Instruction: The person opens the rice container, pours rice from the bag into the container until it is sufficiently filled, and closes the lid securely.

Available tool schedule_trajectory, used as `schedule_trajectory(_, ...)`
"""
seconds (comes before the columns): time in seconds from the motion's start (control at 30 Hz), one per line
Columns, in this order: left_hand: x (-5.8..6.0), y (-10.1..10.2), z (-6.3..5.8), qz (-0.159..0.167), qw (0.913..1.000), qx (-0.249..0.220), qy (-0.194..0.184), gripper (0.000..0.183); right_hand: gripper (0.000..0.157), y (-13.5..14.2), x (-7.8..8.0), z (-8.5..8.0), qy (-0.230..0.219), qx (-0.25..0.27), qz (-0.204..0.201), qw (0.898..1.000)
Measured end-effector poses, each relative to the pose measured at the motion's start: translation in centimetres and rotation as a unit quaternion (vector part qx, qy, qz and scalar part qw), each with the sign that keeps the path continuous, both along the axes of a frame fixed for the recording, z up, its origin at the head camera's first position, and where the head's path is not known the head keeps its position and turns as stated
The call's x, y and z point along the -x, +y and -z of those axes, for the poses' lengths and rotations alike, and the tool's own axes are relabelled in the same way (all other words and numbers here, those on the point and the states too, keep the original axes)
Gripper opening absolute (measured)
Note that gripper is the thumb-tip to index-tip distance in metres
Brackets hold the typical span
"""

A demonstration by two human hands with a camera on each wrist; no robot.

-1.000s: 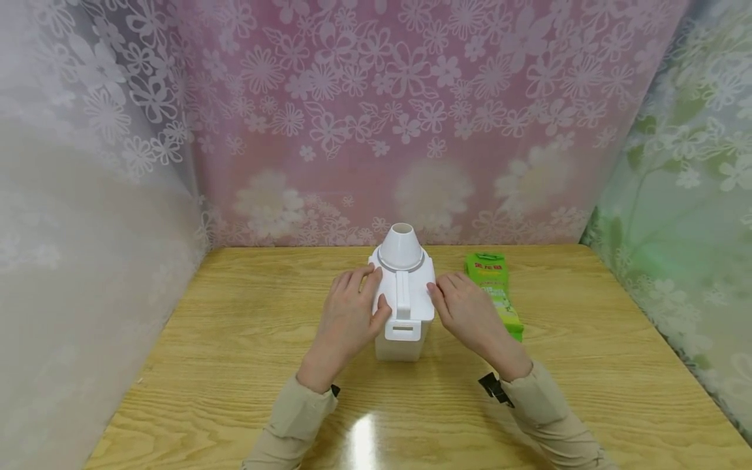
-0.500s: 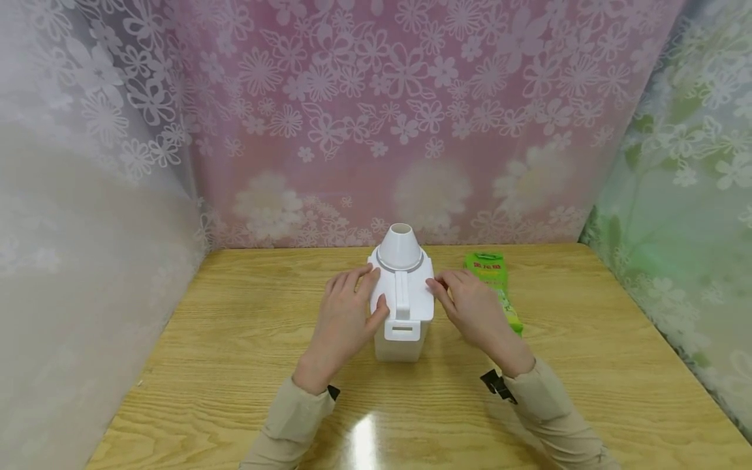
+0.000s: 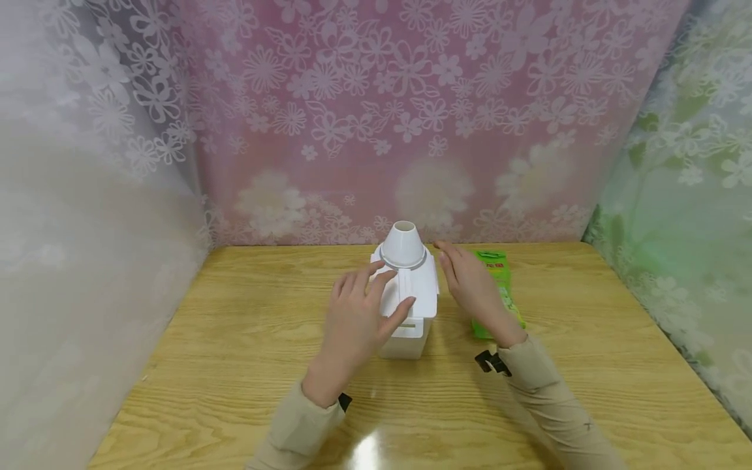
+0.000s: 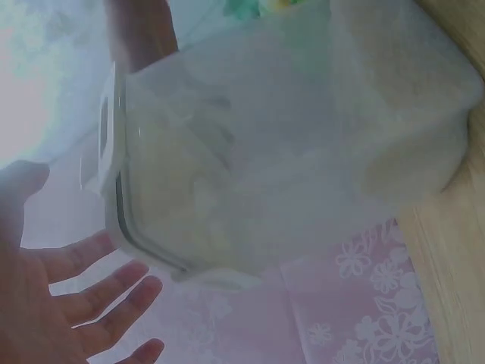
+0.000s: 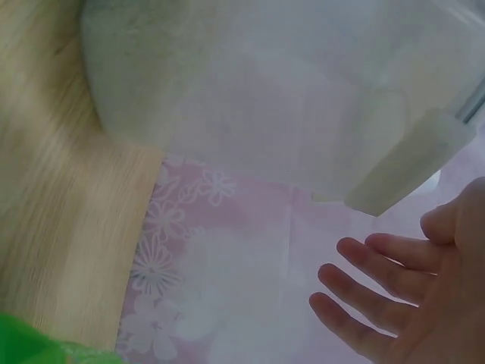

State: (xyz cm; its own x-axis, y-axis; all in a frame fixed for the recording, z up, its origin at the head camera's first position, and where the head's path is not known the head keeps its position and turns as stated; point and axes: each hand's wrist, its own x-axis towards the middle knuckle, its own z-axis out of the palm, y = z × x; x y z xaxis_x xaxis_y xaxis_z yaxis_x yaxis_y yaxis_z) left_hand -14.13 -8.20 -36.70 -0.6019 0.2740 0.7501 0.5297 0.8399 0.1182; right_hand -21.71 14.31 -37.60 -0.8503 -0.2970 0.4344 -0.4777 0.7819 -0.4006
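A tall translucent storage container point(image 3: 402, 349) stands upright on the table. It has a white lid point(image 3: 424, 290) topped by a white cone point(image 3: 404, 249) with an open end. Pale contents show at the bottom of the container point(image 4: 409, 91) in the left wrist view. My left hand point(image 3: 352, 320) hovers over the lid's left side, fingers spread and gripping nothing. To the right of the lid, my right hand point(image 3: 477, 287) is held with its fingers extended and apart from it. The right wrist view shows a side clip point(image 5: 413, 163) angled off the container near my right fingertips.
A green printed packet point(image 3: 501, 277) lies on the table right of the container, partly hidden by the right hand. The wooden table point(image 3: 247, 339) ends at a pink floral curtain point(image 3: 329, 176) behind. More curtains hang at left and right.
Both hands have come off the lid's sides. The right hand has moved slightly away and forward, its fingers straightening. The left hand has shifted right over the lid.
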Motion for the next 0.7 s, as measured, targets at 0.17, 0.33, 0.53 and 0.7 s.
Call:
schedule_trajectory(0.17,-0.3,1.1,0.7,0.004,0.9997,0.02,0.01,0.051,0.047,-0.2,1.2,-0.4,-0.081,0.03,-0.041,0.995)
schedule_trajectory(0.33,-0.2,1.5,1.1,0.013,0.9997,0.018,0.004,0.05,0.048,-0.2,1.5,0.0,-0.106,0.04,-0.063,0.992)
schedule_trajectory(0.53,-0.2,1.5,1.1,0.018,0.9997,0.016,0.009,0.051,0.049,-0.2,1.4,0.4,-0.103,0.053,-0.052,0.992)
schedule_trajectory(0.7,-0.2,1.3,1.0,0.031,0.9994,0.013,0.0,0.046,0.048,0.0,1.1,0.5,-0.112,0.075,-0.045,0.99)
